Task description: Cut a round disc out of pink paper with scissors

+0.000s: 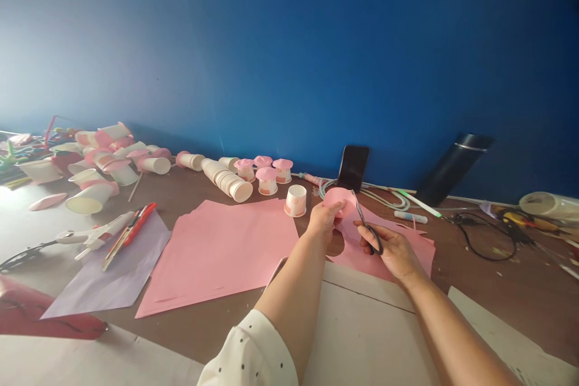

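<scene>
My left hand (pixel 324 221) pinches a round piece of pink paper (pixel 338 198) by its near edge. In my right hand (pixel 392 248) is a pair of scissors (pixel 371 235) with black handles, its blades at the right edge of the pink round. Beneath both hands lies a sheet of pink paper (pixel 416 247) with a curved cut-out. A white paper cup (pixel 296 200) stands upright to the left of my left hand. Farther left, a stack of pink paper sheets (pixel 226 247) covers part of the table.
Several cups with pink paper tops (pixel 266 181) stand behind the stack, beside a row of nested cups (pixel 226 180). A phone (pixel 353 167) leans on the blue wall. At left lie a red utility knife (pixel 131 234), a glue gun (pixel 97 234) and piled cups. A dark bottle (pixel 455 169) tilts at right.
</scene>
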Tool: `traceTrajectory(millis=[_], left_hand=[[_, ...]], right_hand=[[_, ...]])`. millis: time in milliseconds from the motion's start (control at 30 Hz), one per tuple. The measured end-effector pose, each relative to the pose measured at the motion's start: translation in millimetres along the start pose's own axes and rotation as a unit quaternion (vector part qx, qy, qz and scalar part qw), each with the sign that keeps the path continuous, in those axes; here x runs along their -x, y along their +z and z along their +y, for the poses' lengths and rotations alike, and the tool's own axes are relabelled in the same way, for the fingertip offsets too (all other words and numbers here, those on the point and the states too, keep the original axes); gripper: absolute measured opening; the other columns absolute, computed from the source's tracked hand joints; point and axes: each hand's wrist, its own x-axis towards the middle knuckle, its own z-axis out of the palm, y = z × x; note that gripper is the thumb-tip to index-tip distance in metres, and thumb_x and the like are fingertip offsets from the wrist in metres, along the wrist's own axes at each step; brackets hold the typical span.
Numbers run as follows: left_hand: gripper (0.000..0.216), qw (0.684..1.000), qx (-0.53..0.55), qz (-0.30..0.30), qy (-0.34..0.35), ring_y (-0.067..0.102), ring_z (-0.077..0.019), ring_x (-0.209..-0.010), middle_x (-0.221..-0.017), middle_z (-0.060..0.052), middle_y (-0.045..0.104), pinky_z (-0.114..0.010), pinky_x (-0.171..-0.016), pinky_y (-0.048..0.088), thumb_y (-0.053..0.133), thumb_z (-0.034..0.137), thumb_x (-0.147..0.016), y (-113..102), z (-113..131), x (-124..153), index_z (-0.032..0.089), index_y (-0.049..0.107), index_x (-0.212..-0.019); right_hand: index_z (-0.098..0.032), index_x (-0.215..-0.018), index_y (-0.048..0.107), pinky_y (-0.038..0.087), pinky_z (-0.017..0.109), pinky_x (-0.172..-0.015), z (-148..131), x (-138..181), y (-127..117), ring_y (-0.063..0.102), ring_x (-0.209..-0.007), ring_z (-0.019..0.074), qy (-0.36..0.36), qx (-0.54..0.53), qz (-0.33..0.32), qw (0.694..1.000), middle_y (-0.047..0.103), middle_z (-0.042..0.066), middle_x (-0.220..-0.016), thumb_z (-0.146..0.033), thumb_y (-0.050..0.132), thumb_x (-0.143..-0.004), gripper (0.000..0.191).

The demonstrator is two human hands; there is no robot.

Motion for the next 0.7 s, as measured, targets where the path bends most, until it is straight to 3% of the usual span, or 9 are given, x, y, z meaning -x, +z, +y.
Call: traceTrajectory(millis=[367,700], left_hand=[[0.024,1.000,-0.019,-0.006,0.004,0.053,-0.0130,-0.070,-0.074,-0.003,0.060,-0.028,-0.069,0.043,0.086,0.021,-0.072,-2.1,-0.9,-1.3,0.014,0.066,-0.083],[0.037,1.000,-0.025,-0.011,0.002,0.055,-0.0132,-0.070,-0.075,-0.002,0.061,-0.027,-0.068,0.044,0.093,0.029,-0.063,-3.4,-2.9,-5.5,0.015,0.067,-0.085]], right_hand=[[-0.021,-0.087,0.084,0.050,0.030,-0.063,-0.7,-0.6,-0.2,0.058,-0.058,0.0166,0.000,0.000,-0.001,1.000,0.066,0.000,-0.063,-0.069,0.084,-0.061,0.055],[-0.022,-0.085,0.084,0.050,0.030,-0.061,-2.2,-0.8,0.7,0.058,-0.058,0.0170,-0.011,0.006,0.003,1.000,0.066,0.000,-0.061,-0.070,0.084,-0.060,0.054]])
